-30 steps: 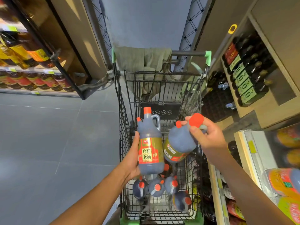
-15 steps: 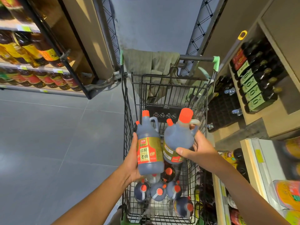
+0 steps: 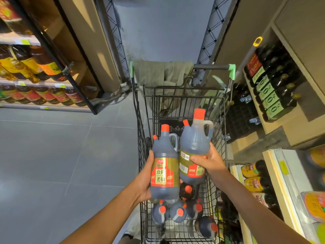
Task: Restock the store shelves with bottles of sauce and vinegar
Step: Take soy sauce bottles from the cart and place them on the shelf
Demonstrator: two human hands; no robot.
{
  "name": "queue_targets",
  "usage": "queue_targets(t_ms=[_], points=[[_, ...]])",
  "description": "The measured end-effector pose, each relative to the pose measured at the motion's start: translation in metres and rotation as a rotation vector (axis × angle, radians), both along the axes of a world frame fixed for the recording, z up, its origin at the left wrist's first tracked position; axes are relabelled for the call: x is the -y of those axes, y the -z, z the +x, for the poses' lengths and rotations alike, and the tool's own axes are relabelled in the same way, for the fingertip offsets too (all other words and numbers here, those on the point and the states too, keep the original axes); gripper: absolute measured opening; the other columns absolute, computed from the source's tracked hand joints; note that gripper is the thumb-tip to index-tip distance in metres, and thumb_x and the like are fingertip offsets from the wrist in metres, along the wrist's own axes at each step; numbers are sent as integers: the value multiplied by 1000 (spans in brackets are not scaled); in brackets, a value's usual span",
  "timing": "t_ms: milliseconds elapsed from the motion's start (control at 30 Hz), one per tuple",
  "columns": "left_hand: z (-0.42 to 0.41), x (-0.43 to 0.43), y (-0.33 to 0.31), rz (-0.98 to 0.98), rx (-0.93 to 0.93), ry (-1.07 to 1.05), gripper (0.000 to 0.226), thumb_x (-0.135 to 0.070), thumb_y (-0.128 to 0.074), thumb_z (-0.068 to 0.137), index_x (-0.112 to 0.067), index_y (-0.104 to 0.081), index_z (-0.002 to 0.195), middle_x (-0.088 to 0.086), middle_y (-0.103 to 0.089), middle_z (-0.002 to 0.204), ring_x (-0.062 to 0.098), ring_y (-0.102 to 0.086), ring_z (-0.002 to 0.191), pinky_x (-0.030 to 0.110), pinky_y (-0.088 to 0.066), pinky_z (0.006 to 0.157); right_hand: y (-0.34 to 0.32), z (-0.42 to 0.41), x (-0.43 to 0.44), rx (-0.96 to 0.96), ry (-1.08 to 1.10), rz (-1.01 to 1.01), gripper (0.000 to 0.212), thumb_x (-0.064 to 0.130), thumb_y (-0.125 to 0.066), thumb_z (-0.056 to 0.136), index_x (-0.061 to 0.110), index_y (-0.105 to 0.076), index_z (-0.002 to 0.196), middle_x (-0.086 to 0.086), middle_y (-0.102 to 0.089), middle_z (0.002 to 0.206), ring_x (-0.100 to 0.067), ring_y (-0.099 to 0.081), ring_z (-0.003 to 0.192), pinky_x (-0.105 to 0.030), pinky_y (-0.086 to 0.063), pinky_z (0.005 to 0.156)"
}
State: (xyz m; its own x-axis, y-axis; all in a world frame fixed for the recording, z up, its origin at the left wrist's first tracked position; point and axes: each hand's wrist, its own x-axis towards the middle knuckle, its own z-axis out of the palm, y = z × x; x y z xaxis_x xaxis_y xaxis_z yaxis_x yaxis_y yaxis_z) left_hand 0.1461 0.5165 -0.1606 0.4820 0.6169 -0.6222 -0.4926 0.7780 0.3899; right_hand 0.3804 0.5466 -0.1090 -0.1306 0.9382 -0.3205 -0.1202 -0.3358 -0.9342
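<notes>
A black wire shopping cart [image 3: 182, 106] stands in the aisle between the shelves [image 3: 288, 131], with more orange-capped bottles [image 3: 177, 211] lying in its basket. Above the basket two dark sauce jugs are held upright, side by side and touching. The left hand [image 3: 146, 180] wraps the left jug [image 3: 164, 166] from its left side, at label height. The right hand [image 3: 210, 160] clasps the right jug [image 3: 194, 148], which sits higher, thumb across its label.
</notes>
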Motion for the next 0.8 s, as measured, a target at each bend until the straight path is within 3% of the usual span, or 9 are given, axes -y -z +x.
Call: queue_targets(t_ms=[67,133,233,300,367,467,567,700,800], points=[[-8,-4,-1,-14,-47,36,90,-80,-55,79,-4,-73,124,30,-64,130,41,-69,110,55,-50,107,-5,-10,1,-18,95,-12,63,7,-75,65,17,-55,123,-2,-76,101,-17,-75,89,-29,-60,72],[-17,-11,-5,3,-103,82,85,-76,-59,79,-5,-74,123,30,-63,133,40,-68,112,56,-48,110,-14,-18,4,-25,166,-22,59,9,-73,64,13,-57,120,-3,-74,96,-16,-73,83,-28,-60,68],[-27,-23,-12,73,-121,152,85,-72,-86,60,-8,-78,117,27,-69,126,38,-72,108,51,-59,94,-28,-26,14,-19,213,-40,55,13,-74,67,9,-58,120,-7,-73,96,-17,-73,80,-27,-60,65],[-32,-32,-19,107,-114,208,86,-69,-91,51,-10,-80,112,26,-71,122,37,-74,105,47,-61,85,-34,-32,24,3,270,-48,53,4,-79,77,7,-58,125,-9,-73,98,-18,-73,80,-28,-60,66],[-33,-40,-26,134,-112,235,80,-69,-89,54,-11,-81,109,25,-73,119,36,-75,102,45,-62,82,-37,-40,37,34,324,-53,40,-2,-70,91,6,-58,128,-7,-75,96,-18,-74,80,-26,-60,66],[-32,-50,-35,141,-127,267,62,-65,-71,77,-11,-82,106,24,-74,115,35,-76,97,43,-63,78,-41,-53,58,37,407,-50,29,4,-65,96,11,-61,124,-4,-79,95,-19,-77,84,-28,-60,68],[-30,-55,-44,207,-104,364,57,-60,-60,81,-13,-83,105,23,-75,114,34,-77,95,41,-63,75,-47,-63,80,32,521,-42,44,24,-72,86,11,-62,127,-16,-76,109,-33,-74,98,-42,-61,81],[-20,-51,-55,260,-82,503,67,-59,-60,75,-6,-72,115,24,-76,107,32,-78,87,41,-65,72,-53,-65,115,75,707,-55,48,35,-78,78,18,-64,122,-8,-79,101,-26,-77,90,-33,-60,69],[-8,-42,-57,287,-60,607,71,-61,-53,78,-6,-67,120,22,-77,105,30,-78,86,38,-64,67,-58,-62,146,80,858,-85,57,40,-84,76,14,-64,123,-8,-79,98,-27,-77,86,-36,-59,69]])
